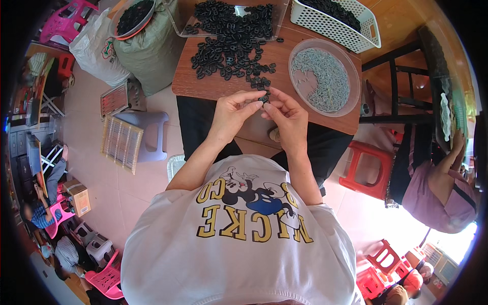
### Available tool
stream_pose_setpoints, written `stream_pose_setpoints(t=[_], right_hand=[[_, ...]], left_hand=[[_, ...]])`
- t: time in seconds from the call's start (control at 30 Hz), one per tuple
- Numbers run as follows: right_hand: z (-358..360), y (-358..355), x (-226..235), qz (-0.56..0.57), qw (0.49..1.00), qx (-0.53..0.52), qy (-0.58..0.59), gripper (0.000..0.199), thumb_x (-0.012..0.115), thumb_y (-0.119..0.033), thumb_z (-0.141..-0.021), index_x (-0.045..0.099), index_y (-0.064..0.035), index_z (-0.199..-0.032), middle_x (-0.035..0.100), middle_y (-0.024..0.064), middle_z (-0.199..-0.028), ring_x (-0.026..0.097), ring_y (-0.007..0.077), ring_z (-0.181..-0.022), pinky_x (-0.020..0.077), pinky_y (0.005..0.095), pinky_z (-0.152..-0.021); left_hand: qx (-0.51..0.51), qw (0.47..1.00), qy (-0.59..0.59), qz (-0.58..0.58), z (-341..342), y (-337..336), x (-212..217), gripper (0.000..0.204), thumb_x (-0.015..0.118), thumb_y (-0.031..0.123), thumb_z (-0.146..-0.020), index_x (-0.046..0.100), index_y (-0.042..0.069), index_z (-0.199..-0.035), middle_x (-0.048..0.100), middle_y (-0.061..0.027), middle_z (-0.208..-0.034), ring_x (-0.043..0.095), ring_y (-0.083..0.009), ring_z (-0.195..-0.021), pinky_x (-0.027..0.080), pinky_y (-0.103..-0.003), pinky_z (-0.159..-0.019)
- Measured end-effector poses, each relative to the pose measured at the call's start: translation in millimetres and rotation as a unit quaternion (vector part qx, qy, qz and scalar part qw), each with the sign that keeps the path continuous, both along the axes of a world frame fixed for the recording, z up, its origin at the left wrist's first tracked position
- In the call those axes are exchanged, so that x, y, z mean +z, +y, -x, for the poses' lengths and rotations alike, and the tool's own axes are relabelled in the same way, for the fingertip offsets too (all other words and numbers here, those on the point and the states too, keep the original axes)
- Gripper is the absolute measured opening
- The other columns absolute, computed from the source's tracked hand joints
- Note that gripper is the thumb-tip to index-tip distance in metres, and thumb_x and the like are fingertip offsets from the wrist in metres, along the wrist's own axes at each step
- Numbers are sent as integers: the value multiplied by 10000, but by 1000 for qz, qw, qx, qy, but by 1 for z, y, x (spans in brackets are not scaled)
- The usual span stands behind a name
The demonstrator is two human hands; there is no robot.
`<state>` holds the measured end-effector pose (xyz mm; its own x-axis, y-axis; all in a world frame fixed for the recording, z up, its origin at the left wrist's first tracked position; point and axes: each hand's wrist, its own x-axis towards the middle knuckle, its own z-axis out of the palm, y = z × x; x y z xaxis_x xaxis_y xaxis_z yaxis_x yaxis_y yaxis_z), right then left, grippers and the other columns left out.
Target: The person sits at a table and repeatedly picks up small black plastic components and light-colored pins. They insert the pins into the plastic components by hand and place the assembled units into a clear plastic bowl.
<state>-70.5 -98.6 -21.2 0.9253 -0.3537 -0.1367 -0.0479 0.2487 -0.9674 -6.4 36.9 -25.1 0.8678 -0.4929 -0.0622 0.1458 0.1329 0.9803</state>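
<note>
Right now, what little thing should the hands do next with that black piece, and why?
Probably press the black piece together between the fingertips. Both the left hand and the right hand pinch it just above the table edge. The bowl of small grey parts and the pile of black pieces lie farther off, so nothing new is in reach yet. Whether a grey part is already in it is too small to tell.

A small black part (264, 97) is pinched between the left hand (235, 113) and right hand (286, 118) above a wooden desk (213, 84), near a black parts pile (231, 46) and a round dish of grey pieces (324, 76).
</note>
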Motion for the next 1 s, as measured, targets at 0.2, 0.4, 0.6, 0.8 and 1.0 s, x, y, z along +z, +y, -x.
stream_pose_setpoints(t=[0.2, 0.4, 0.6, 0.8, 1.0], right_hand=[[1, 2, 0, 14, 1000, 8, -4, 361, 599, 3, -843, 547, 24, -1200, 647, 64, -848, 606, 87, -722, 494, 204, -654], [4, 4, -1, 22, 1000, 4, -16, 305, 593, 3, -847, 583, 32, -1151, 645, 62, -841, 610, 99, -719, 492, 215, -684], [5, 4, 2, -4, 1000, 11, 5, 302, 582, 9, -851, 573, 52, -1150, 652, 69, -833, 623, 107, -729, 500, 223, -700], [7, 8, 2, -5, 1000, -7, -14, 304, 577, 7, -855, 568, 54, -1155, 655, 75, -830, 627, 109, -734, 504, 219, -693], [9, 7, -1, -17, 1000, 9, -5, 315, 583, 6, -853, 564, 50, -1164, 645, 64, -807, 621, 106, -723, 501, 217, -685]], left_hand=[[3, 999, 39, 32, 0, -3, 1, 227, 615, 7, -837, 642, 18, -1063, 642, -31, -822, 524, -21, -623, 360, -149, -475], [-16, 999, 31, 11, 0, 3, 2, 258, 637, -14, -813, 641, 19, -1068, 647, -33, -834, 539, -27, -647, 377, -149, -496], [-31, 999, -6, 2, 0, 7, 0, 301, 636, -23, -809, 633, 26, -1107, 611, -34, -919, 542, -36, -700, 395, -155, -534], [-3, 1000, -22, -4, 9, 4, 2, 307, 620, -35, -817, 626, 21, -1119, 598, -32, -964, 548, -39, -729, 397, -154, -551], [-47, 995, -76, -33, 3, 10, -1, 330, 627, -40, -806, 623, 27, -1129, 597, -31, -961, 540, -44, -764, 427, -165, -615]])
